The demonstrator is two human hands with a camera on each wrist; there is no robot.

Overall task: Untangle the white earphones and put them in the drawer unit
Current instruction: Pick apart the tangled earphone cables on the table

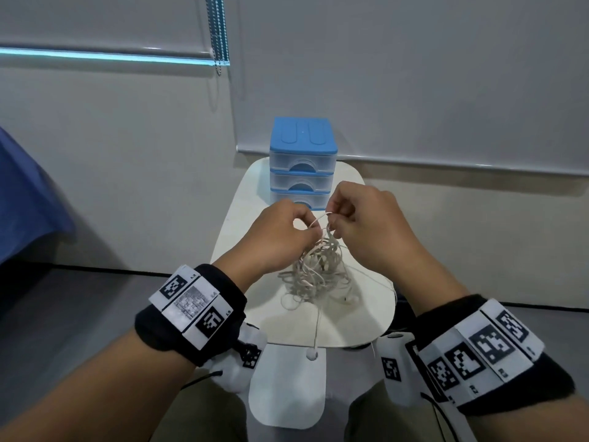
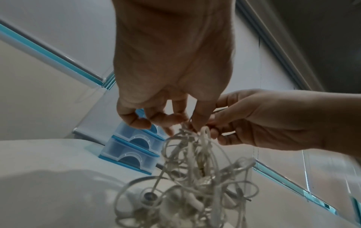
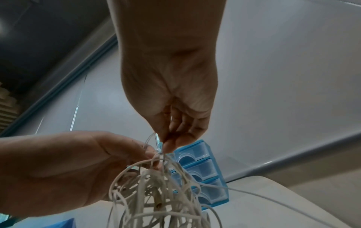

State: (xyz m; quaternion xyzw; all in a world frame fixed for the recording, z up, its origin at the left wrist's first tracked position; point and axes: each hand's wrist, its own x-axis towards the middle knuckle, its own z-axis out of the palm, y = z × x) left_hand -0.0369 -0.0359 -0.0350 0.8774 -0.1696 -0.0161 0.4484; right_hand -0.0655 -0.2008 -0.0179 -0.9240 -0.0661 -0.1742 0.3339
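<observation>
A tangled bundle of white earphones [image 1: 318,269] hangs above the small white table [image 1: 360,317], held up by both hands. My left hand [image 1: 314,232] pinches cord at the top of the tangle [image 2: 195,162], and my right hand [image 1: 331,220] pinches a loop right beside it [image 3: 156,192]. One earbud [image 1: 311,355] dangles on a single cord past the table's near edge. The blue and clear drawer unit [image 1: 302,161] stands at the table's far end, behind the hands, with its three drawers closed [image 2: 132,148] [image 3: 203,171].
A white panel [image 1: 287,384] lies below the table's near edge between my knees. A blue cloth [image 1: 28,202] is at the far left. Roller blinds with a bead chain [image 1: 218,33] hang on the wall behind.
</observation>
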